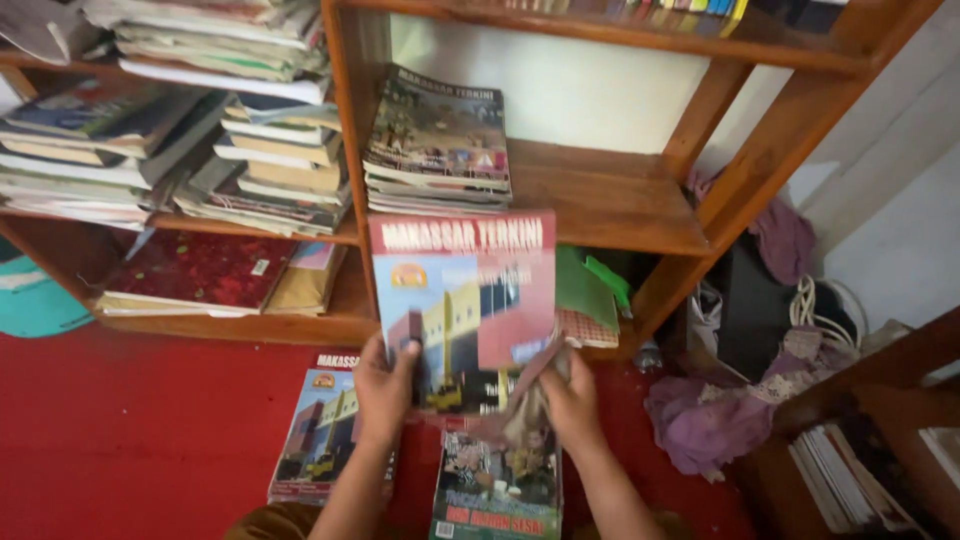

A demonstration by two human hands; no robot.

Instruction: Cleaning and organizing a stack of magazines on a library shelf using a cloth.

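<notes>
My left hand [383, 385] is clamped on the lower left edge of a red-topped magazine [463, 300], thumb across the cover, fingers behind. My right hand [568, 400] grips the same magazine at its lower right corner, where the cover is bent and some pages fan out loose. The two hands sit apart, one at each lower corner, and the magazine stands upright and raised in front of the wooden bookshelf [600, 200], cover facing me. The cover shows a yellow building under a red title band.

Directly below my right hand, a second magazine [497, 490] lies flat on the red floor [130, 440], with a darker cover and a red strip near its bottom edge. Beside my left forearm lies a third magazine [318, 435], flat on the floor, bearing the same yellow-building cover as the one held.

On the shelf behind the raised magazine, a neat stack of magazines [437, 150] rests at the left end of the middle board; the rest of that board is bare wood. The compartment to the left holds untidy piles of books [270, 150], and a dark red book [195, 272] lies flat on the board below them. Green folded papers [585, 290] sit low behind the held magazine. To the right of the shelf, purple cloth [715, 415] lies crumpled on the floor.
</notes>
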